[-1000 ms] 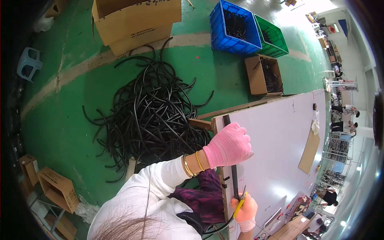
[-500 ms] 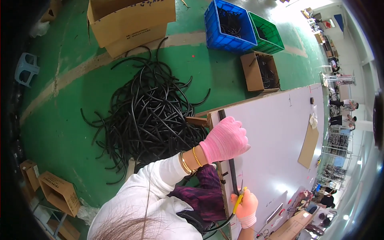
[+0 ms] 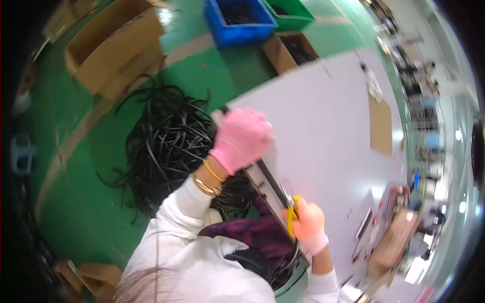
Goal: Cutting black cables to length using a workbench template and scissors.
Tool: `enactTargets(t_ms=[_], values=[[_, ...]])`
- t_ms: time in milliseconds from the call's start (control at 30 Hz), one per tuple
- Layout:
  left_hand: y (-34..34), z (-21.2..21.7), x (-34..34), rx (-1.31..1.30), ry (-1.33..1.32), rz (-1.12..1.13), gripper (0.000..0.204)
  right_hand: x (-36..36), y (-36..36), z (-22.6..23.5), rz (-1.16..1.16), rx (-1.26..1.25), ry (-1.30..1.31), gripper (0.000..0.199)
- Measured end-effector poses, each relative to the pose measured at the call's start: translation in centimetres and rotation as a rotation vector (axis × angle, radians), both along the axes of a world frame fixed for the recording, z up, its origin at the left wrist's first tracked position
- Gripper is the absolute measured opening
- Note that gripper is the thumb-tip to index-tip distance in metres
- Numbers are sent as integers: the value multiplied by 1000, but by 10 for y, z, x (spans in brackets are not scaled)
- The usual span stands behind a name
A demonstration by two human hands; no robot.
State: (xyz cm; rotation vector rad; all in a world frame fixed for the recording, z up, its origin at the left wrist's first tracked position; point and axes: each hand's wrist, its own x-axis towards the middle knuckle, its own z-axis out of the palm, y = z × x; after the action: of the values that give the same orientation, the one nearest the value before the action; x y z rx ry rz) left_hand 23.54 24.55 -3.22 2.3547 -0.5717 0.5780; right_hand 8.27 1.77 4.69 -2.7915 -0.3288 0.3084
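My left hand (image 3: 243, 139), in a pink knitted glove, is closed around a black rubber tube (image 3: 272, 178) that lies along the near edge of the white tabletop (image 3: 323, 126). Farther down the same edge, my right hand (image 3: 310, 228), gloved in paler orange-pink, grips yellow-handled scissors (image 3: 291, 222). Their blades meet the tube just above that hand; motion blur hides whether they are cutting into it. Below the right hand, the tube curves off the table toward my lap. Left of the table, a large tangled pile of cut black tubes (image 3: 161, 146) covers the green floor.
Beyond the table stand a blue crate (image 3: 240, 33), a green crate (image 3: 293, 20) and a carton (image 3: 280, 55), all holding dark pieces. A big open carton (image 3: 118, 55) is at far left. Flat cardboard (image 3: 380, 126) and a long box (image 3: 393, 245) lie on the tabletop.
The view has swung, shifting the scene. The scissors have turned from pointing up beside the tube to lying with their blades at it. My left hand still grips the tube.
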Motion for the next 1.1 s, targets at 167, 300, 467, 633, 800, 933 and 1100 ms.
enactTargets(t_ms=[167, 300, 467, 633, 800, 933, 1100], values=[[2, 12, 8, 38, -19, -27, 22, -35, -21, 8, -410, 508, 421, 29], [3, 9, 4, 88, -50, -41, 21, -112, -67, 22, -799, 930, 668, 27], [-6, 8, 5, 109, -48, -158, 32, -177, -120, 40, -901, 989, 728, 24], [1, -4, 5, 147, 37, -75, 35, -197, -163, 35, -870, 944, 668, 23], [4, -4, 7, 181, 96, -64, 34, -185, -179, 39, -856, 725, 695, 18], [1, -6, 9, 139, 105, -62, 37, -187, -194, 25, -804, 493, 607, 25], [6, -10, 12, 151, 126, -62, 37, -190, -191, 8, -642, 158, 409, 28]])
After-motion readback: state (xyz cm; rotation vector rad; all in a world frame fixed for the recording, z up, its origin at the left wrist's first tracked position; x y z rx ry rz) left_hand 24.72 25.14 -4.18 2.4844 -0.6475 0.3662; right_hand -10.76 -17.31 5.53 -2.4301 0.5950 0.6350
